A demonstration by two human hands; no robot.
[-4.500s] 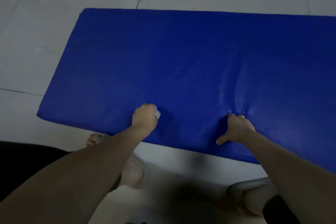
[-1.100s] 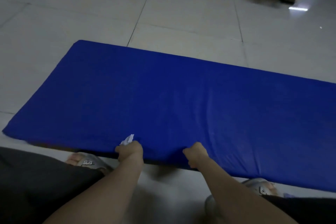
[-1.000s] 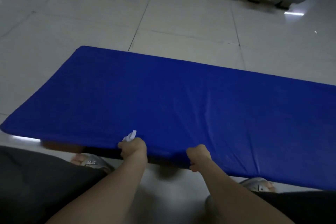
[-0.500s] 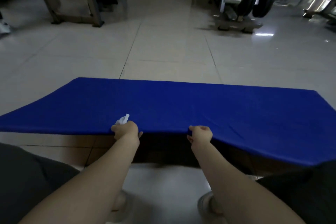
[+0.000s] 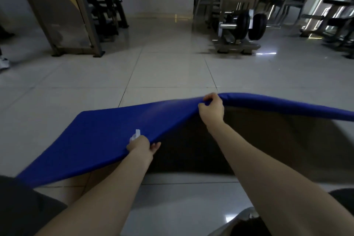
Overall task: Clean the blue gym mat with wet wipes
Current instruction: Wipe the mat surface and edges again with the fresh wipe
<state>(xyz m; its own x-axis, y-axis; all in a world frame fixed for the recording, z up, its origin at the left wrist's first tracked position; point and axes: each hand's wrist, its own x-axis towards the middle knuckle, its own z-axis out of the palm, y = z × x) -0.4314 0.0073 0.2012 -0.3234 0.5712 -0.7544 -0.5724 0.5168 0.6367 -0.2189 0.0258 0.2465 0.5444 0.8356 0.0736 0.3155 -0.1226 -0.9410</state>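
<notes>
Raised higher, the blue gym mat (image 5: 107, 136) is gripped at its near edge by left hand (image 5: 140, 146) and right hand (image 5: 211, 108).

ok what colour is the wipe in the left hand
White. The wipe pokes up from the left hand against the blue mat, clearest in the head view.

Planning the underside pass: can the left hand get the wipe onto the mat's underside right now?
Probably not yet. The left hand grips the lifted mat edge, with the wipe pinched on the blue top side. The underside is exposed beside it, nothing blocking.
</notes>
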